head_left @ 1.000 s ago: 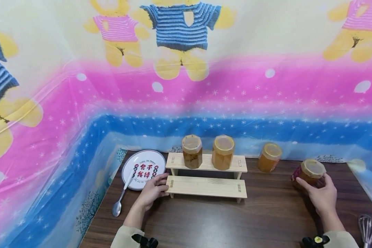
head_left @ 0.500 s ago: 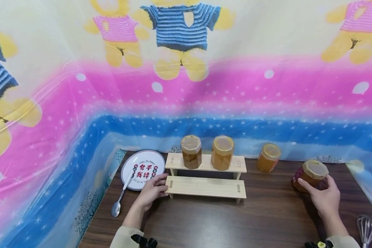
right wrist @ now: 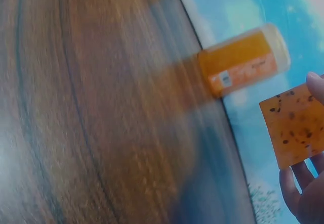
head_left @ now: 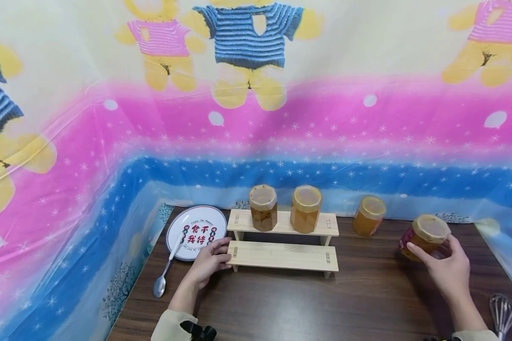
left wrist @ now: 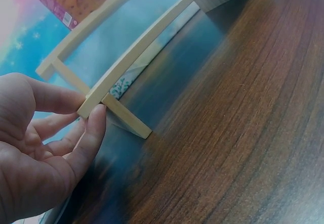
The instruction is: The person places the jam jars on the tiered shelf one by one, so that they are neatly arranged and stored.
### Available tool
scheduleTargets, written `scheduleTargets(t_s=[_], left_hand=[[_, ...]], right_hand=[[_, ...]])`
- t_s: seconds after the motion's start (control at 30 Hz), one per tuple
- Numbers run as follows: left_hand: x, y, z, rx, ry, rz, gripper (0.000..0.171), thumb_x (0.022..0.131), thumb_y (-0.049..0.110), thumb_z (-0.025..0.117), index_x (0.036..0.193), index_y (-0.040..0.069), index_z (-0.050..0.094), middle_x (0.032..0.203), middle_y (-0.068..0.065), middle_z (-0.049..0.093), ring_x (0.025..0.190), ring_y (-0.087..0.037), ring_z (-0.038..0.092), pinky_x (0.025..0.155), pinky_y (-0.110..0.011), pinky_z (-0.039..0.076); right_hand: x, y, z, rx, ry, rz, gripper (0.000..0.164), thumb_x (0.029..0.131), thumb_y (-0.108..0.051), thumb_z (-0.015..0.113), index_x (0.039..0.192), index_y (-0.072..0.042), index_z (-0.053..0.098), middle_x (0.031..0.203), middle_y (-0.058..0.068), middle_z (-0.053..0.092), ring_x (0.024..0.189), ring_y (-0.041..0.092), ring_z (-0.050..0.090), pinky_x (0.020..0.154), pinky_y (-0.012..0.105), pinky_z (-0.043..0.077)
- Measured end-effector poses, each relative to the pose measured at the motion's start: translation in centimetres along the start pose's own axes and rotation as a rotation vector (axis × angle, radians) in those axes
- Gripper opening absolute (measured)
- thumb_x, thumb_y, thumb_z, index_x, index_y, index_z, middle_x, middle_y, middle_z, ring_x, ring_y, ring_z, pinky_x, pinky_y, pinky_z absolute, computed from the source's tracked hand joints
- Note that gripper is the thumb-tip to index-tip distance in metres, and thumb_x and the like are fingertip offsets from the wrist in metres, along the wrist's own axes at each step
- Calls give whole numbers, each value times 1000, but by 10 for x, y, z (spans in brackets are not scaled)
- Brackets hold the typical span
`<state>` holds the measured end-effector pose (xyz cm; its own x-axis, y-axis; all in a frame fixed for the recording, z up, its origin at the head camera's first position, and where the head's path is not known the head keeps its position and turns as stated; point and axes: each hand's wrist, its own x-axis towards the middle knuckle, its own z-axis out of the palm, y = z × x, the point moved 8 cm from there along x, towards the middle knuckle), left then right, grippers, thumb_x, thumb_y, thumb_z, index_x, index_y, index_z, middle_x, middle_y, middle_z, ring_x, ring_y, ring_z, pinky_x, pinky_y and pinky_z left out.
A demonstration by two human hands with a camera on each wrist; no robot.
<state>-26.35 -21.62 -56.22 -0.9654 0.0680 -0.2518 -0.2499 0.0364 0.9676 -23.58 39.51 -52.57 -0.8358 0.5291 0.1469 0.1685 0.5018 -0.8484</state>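
right hand (head_left: pixel 450 267) grips dark-flecked amber jar (head_left: pixel 426 237), lower right of frame | left hand (head_left: pixel 209 264) pinches two-tier wooden rack (head_left: pixel 281 256), lower center | risk: smooth sides could slip; tugging the rack might topple its upper jars (head_left: pixel 306 213)

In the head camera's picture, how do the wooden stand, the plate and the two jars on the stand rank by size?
1. Wooden stand, clearly largest
2. Plate
3. Darker jar and paler jar: they look too alike to rank
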Motion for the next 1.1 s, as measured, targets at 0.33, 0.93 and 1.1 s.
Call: scheduleTargets(t_s=[0.33, 0.93, 1.1], left_hand=[[0, -1, 0, -3, 6, -2, 58, 92, -8, 62, 149, -4, 50, 122, -22, 64, 91, -22, 67, 77, -34, 61], [-1, -1, -1, 5, 13, -4, 58, 93, -8, 61, 149, -4, 50, 122, -21, 64, 92, -24, 67, 78, -37, 62], [-1, -1, -1, 16, 14, -5, 58, 93, -7, 61, 149, -4, 50, 123, -22, 63, 93, -24, 67, 77, -37, 62]], right_hand=[[-20, -33, 9, 32, -54, -103, 86, 81, -29, 92, 155, -22, 48, 136, 7, 57, 110, -1, 52, 82, 4, 46], [-66, -80, 42, 82, -195, -235, 88, 79, -24, 94, 153, -13, 48, 129, 10, 60, 101, -3, 58, 78, 8, 52], [-77, -89, 55, 91, -226, -264, 87, 78, -24, 94, 152, -11, 49, 128, 11, 62, 100, -2, 60, 79, 13, 55]])
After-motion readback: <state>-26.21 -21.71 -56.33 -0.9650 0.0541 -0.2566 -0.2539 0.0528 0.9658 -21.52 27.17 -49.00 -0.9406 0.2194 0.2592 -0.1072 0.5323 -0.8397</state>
